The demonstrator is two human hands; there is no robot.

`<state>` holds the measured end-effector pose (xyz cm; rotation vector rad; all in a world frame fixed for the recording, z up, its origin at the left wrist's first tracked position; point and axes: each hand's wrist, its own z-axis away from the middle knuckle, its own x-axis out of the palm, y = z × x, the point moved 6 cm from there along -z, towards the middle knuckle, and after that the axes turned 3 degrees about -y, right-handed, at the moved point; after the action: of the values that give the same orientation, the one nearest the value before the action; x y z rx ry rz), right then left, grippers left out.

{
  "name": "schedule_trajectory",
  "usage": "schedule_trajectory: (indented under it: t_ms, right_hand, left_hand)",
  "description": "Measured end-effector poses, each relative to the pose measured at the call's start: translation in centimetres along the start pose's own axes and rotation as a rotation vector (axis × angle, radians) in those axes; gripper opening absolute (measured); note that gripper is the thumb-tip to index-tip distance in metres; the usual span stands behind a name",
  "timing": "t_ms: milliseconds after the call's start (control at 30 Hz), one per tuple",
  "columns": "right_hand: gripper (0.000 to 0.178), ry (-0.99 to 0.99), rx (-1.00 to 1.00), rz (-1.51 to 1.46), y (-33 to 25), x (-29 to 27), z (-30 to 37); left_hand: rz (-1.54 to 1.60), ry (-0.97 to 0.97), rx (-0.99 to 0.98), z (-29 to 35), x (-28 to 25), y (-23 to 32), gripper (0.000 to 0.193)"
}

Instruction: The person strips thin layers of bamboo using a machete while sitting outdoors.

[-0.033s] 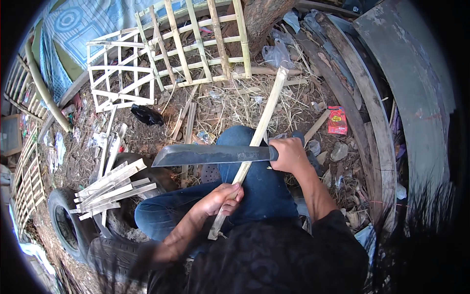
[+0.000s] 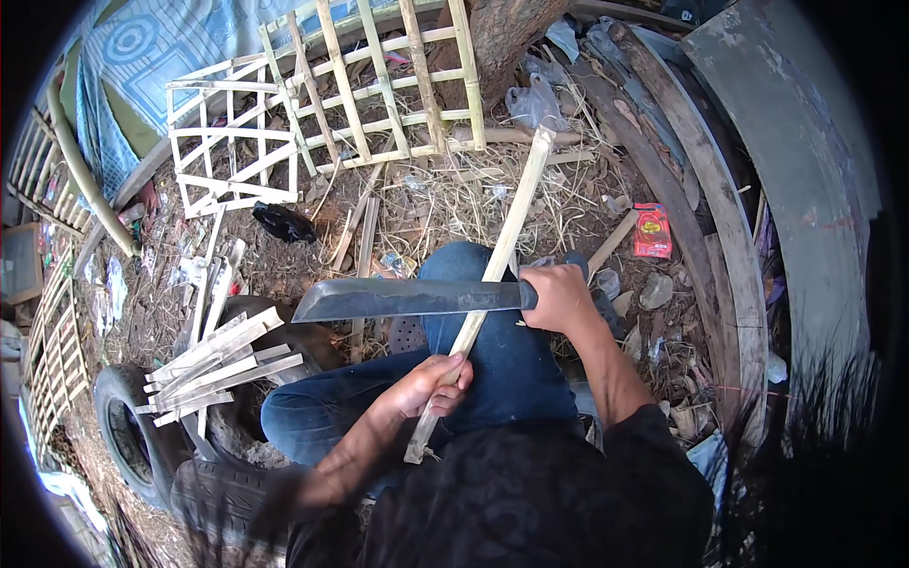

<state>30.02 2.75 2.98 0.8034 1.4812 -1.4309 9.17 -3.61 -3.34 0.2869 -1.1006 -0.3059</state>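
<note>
My left hand [image 2: 434, 384] is closed round the lower part of a long pale bamboo strip [image 2: 517, 210], which slants up and to the right across my jeans-covered leg [image 2: 516, 379]. A machete [image 2: 402, 299] with a broad dark blade lies crosswise over the strip, its tip toward the left. My right hand [image 2: 557, 298] grips the machete's handle, most of which the fingers hide. Whether the edge bites into the bamboo, I cannot tell. Left of my knee, a pile of split bamboo pieces [image 2: 222, 364] rests on top of a tyre.
Lattice panels of bamboo [image 2: 379, 80] stand ahead by a tree trunk [image 2: 511, 47]. Another tyre [image 2: 128, 435] is at the left. Long planks [image 2: 715, 189] and a grey board [image 2: 805, 189] line the right side. A red packet [image 2: 651, 231] lies on the littered ground.
</note>
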Motion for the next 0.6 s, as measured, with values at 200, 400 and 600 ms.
schedule_trajectory:
  t_ms: [200, 400, 600]
  right_hand:
    - [0.037, -0.002, -0.012, 0.003, -0.2, 0.0, -0.1]
    - [0.039, 0.060, -0.036, 0.028, -0.3, 0.0, 0.4]
    - [0.038, 0.081, -0.003, 0.016, -1.0, -0.3, 0.8]
  left_hand:
    - [0.161, -0.070, 0.023, -0.1, 0.4, -0.1, 0.052]
    - [-0.131, 0.068, -0.007, 1.4, -0.4, 1.8, 0.053]
    - [-0.231, 0.142, 0.012, 1.8, -0.4, 2.3, 0.051]
